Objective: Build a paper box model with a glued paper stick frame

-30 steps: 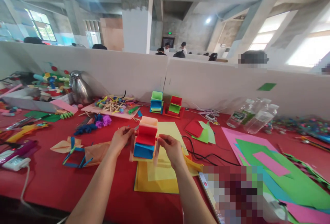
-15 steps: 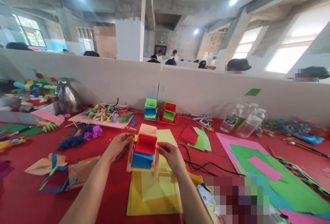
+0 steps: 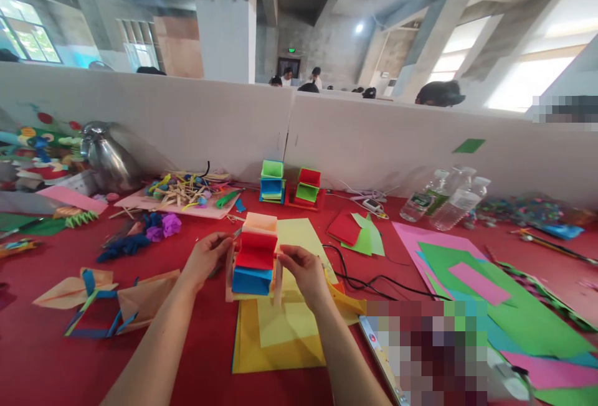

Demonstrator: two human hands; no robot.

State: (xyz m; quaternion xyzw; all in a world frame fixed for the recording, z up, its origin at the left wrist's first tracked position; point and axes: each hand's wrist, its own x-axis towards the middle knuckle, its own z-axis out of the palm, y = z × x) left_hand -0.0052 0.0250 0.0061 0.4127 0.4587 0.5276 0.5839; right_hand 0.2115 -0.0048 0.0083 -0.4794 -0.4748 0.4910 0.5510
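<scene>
Between my hands stands a folded paper model (image 3: 255, 250), with peach, red and blue box-like folds stacked in a pale frame with upright side strips. My left hand (image 3: 208, 258) is closed, thumb and fingers pinching at the frame's left side near the top. On the opposite side my right hand (image 3: 301, 270) pinches the right upright in the same way. Whatever lies between the fingertips is too small to make out. Under and behind the model lie yellow paper sheets (image 3: 284, 347). Two similar paper models, one green and blue (image 3: 272, 182), one red and green (image 3: 307, 185), stand farther back.
Craft sticks (image 3: 187, 197) lie heaped on a pink sheet at back left, near a metal jug (image 3: 109, 157). Plastic bottles (image 3: 451, 200), coloured paper (image 3: 514, 281) and a black cable (image 3: 369, 284) are to the right. A white partition (image 3: 210, 119) borders the red table (image 3: 200, 356).
My view has tilted down a little. Both hands keep their pinch at the model's sides, and the model has shifted slightly left in view.
</scene>
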